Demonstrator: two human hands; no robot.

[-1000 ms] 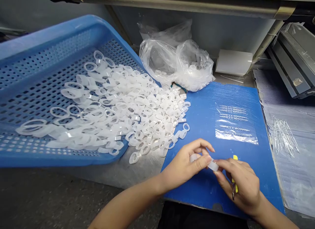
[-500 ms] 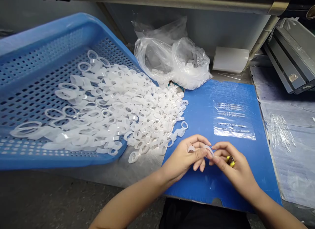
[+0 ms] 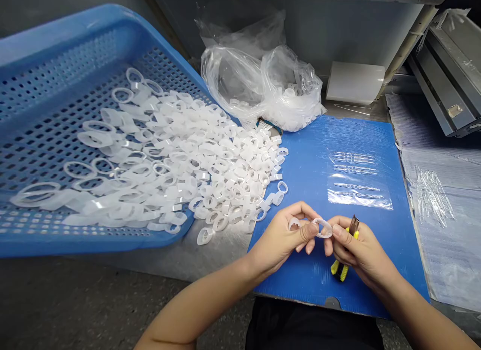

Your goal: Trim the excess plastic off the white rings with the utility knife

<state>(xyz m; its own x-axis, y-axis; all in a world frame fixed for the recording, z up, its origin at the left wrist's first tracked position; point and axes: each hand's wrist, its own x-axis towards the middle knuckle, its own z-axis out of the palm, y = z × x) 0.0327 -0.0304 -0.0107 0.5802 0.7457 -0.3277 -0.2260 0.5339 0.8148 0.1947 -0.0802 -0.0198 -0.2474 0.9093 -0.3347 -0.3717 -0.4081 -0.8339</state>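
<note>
A translucent ring [image 3: 322, 228] is pinched upright between the two hands, above the lower part of a blue corrugated plastic board [image 3: 300, 285]. The hands are close together and clamped on the ring from opposite sides. The left hand [image 3: 280, 238] holds its near side with the thumb, while a second, smaller ring [image 3: 293, 223] sits against that hand's fingers, partly hidden, so how it is held is hard to make out. The right hand [image 3: 356, 250] presses the far side with thumb and forefinger, its other fingers curled around a yellow-and-black utility knife [image 3: 340, 271] whose short blade points up past the knuckles. Left of the hands, a heap of similar rings [image 3: 180, 159] fills a tilted blue perforated plastic tray [image 3: 56, 44] and spills over its rim onto the corner of the board and a grey bench top [image 3: 225, 254]. Behind the heap slumps a clear plastic bag [image 3: 289, 89] with more rings inside. A clear sleeve [image 3: 358, 179] of slim transparent strips lies on the board, and a bundle of similar strips [image 3: 432, 197] rests on a pale sheet to its right.
</note>
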